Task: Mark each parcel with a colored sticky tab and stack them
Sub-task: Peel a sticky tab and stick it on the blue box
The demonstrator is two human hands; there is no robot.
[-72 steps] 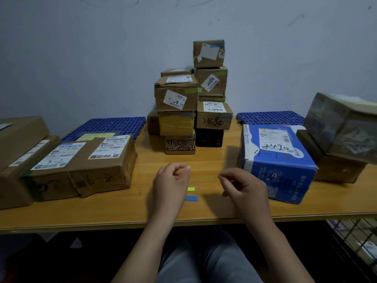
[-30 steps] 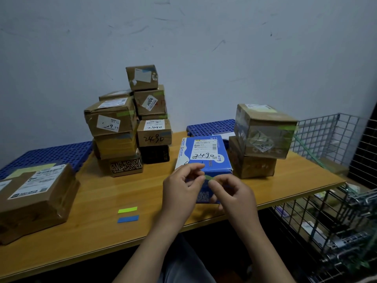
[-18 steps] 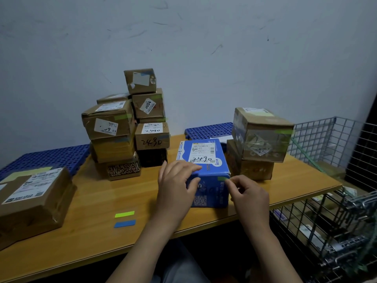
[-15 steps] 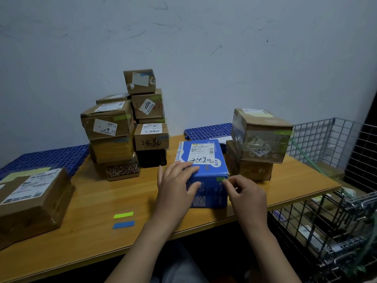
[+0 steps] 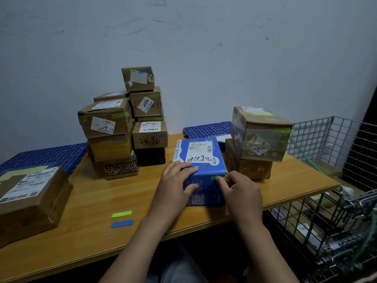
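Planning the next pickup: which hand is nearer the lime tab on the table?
Left. The left hand rests on the blue box, right of the lime tab; the right hand, at its green tab, is farther right.

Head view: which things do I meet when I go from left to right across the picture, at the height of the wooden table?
large brown cardboard parcel with white label → yellow-green paper sticky tab → blue cardboard parcel marked 2490 → two stacked brown cardboard parcels → grey wire mesh cage
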